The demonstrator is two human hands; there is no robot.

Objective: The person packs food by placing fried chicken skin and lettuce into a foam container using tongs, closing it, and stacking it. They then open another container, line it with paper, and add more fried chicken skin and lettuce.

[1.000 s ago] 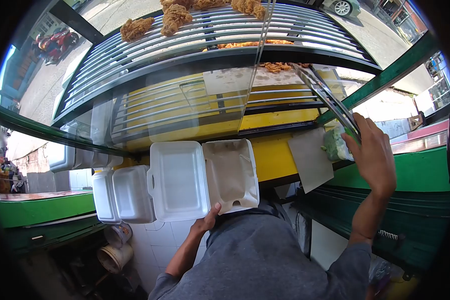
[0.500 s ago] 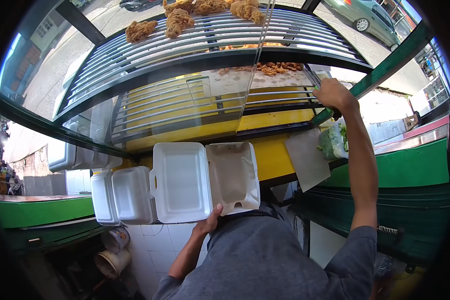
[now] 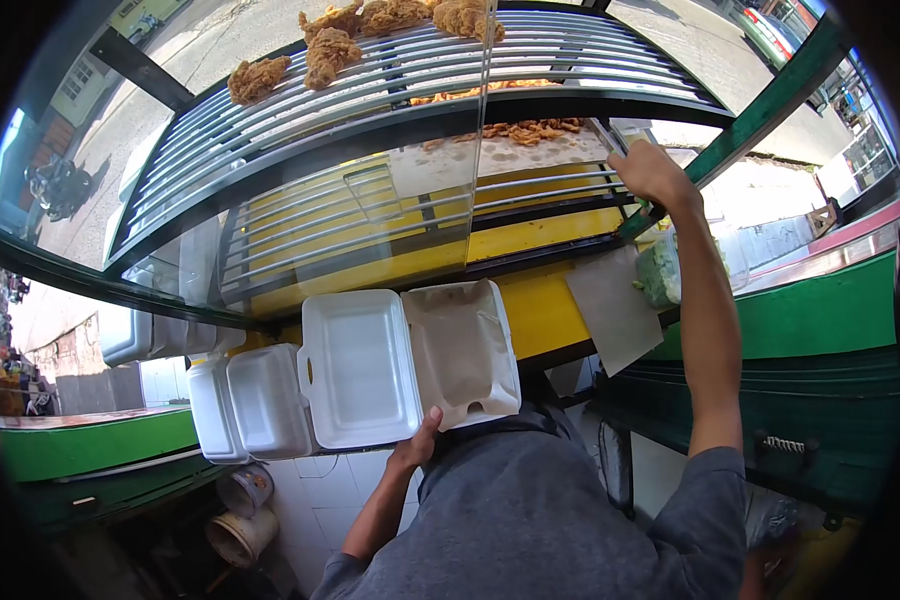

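Observation:
My left hand (image 3: pixel 418 446) grips the lower edge of an open white foam box (image 3: pixel 362 370), its thumb over the rim. Brown paper (image 3: pixel 457 345) lines the right half of the box, with no food on it. At the upper right, my right hand (image 3: pixel 656 178) is closed round metal tongs (image 3: pixel 604 137), whose tips reach into the display case beside small fried pieces (image 3: pixel 533 131) on a paper-lined shelf. Larger fried chicken pieces (image 3: pixel 332 57) lie on the upper rack (image 3: pixel 400 85).
Closed foam boxes (image 3: pixel 268 402) stand left of the open one. A glass pane (image 3: pixel 370 215) fronts the case's left part. Right of the box are a brown paper sheet (image 3: pixel 615 308) and a clear container of greens (image 3: pixel 658 272). Green side panels (image 3: pixel 790 325) flank the stall.
The view has shifted slightly. My right hand with the tongs has moved a little to the left, and my left hand still holds the box. In the street, the car has left its earlier spot.

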